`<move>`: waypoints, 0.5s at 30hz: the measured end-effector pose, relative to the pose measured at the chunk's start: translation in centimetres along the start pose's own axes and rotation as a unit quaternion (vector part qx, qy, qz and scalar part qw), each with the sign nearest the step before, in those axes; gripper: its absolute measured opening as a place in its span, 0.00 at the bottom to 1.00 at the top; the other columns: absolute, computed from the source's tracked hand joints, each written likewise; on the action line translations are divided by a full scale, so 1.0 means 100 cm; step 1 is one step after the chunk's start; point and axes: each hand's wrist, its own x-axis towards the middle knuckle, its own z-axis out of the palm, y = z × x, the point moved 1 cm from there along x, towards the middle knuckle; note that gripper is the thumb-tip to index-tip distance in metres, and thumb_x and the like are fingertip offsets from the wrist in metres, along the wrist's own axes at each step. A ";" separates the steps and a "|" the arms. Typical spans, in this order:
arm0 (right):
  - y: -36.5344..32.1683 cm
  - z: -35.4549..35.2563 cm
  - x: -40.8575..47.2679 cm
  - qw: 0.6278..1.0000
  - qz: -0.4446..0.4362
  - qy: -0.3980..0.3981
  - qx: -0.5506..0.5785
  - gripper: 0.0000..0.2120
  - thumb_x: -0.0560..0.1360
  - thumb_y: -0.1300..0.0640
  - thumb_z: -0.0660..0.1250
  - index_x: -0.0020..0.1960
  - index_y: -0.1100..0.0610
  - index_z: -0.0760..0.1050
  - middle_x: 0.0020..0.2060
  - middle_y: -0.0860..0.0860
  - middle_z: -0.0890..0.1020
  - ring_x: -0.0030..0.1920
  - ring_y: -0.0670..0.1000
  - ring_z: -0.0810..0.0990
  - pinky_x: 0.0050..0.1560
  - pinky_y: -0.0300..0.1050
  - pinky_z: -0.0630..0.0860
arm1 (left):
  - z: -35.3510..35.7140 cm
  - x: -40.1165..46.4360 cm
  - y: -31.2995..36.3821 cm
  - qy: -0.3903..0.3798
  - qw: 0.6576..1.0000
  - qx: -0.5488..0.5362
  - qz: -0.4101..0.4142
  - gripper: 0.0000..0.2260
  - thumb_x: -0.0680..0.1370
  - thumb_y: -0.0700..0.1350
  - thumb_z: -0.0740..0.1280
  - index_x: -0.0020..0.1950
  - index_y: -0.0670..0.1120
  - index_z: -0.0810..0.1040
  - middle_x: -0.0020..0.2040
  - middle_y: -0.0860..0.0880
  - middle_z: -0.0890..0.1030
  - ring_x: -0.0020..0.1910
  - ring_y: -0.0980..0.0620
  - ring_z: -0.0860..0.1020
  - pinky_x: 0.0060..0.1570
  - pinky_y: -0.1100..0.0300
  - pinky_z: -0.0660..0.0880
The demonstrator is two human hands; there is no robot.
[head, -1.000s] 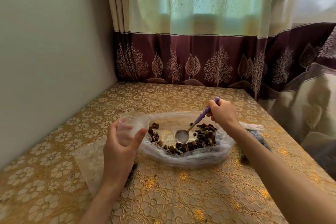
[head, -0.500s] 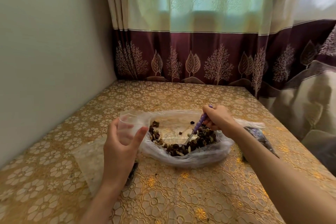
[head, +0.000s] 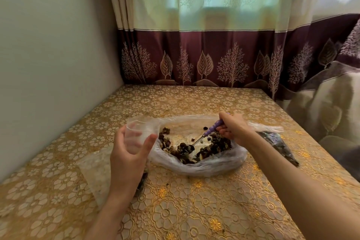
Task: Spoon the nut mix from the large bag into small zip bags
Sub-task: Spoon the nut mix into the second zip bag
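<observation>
Two hands work at frame centre. Right hand [head: 232, 129] closes its grip round the purple-handled spoon [head: 209, 133], whose long axis slants down-left, bowl buried in the nut mix [head: 196, 149] inside the large bag [head: 204, 165] on the bench [head: 194, 210]. Just left of the bag, left hand [head: 129, 153] pinches the small zip bag [head: 139, 130] upright between thumb and fingers, mouth up and apparently open, so the loaded spoon must travel leftward.

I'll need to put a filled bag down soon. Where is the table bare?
Bare: the far table between big bag and curtain, and the near edge between the arms. Crowded: flat bags under the left hand, a dark bag behind the right arm.
</observation>
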 end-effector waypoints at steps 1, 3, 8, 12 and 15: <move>0.000 0.000 0.000 1.000 -0.005 0.007 0.003 0.14 0.76 0.63 0.55 0.33 0.64 0.72 0.28 0.59 0.82 0.19 0.45 0.66 0.16 0.33 0.59 | 0.000 0.000 0.000 -0.001 1.000 -0.001 -0.002 0.35 0.65 0.69 0.68 0.64 0.49 0.68 0.51 0.56 0.78 0.42 0.65 0.78 0.39 0.60 0.77; -0.002 -0.001 0.002 0.999 -0.016 0.027 0.007 0.14 0.75 0.63 0.55 0.33 0.63 0.73 0.23 0.54 0.80 0.19 0.44 0.66 0.17 0.33 0.59 | 0.000 0.000 0.000 -0.005 1.000 0.002 -0.005 0.38 0.62 0.70 0.66 0.64 0.50 0.68 0.51 0.56 0.78 0.42 0.65 0.77 0.42 0.62 0.75; -0.017 0.001 0.004 0.996 -0.051 0.047 0.049 0.15 0.74 0.62 0.55 0.31 0.63 0.73 0.17 0.49 0.73 0.16 0.43 0.64 0.15 0.34 0.57 | 0.000 0.000 0.000 -0.007 1.000 0.014 -0.009 0.37 0.64 0.69 0.67 0.65 0.49 0.67 0.51 0.57 0.77 0.44 0.63 0.78 0.46 0.52 0.79; -0.039 0.010 0.002 0.994 -0.080 0.055 0.058 0.15 0.74 0.60 0.57 0.31 0.62 0.73 0.17 0.48 0.73 0.16 0.43 0.64 0.15 0.33 0.57 | 0.001 -0.001 0.002 -0.006 1.000 0.019 -0.011 0.34 0.65 0.63 0.69 0.65 0.49 0.67 0.51 0.58 0.77 0.43 0.63 0.77 0.46 0.47 0.79; -0.057 0.020 -0.005 0.992 -0.094 0.041 0.074 0.16 0.74 0.61 0.57 0.30 0.62 0.73 0.17 0.49 0.72 0.16 0.43 0.64 0.15 0.33 0.57 | 0.001 -0.001 0.002 -0.009 1.000 0.017 -0.017 0.33 0.65 0.62 0.70 0.65 0.50 0.67 0.51 0.58 0.77 0.46 0.58 0.78 0.46 0.47 0.79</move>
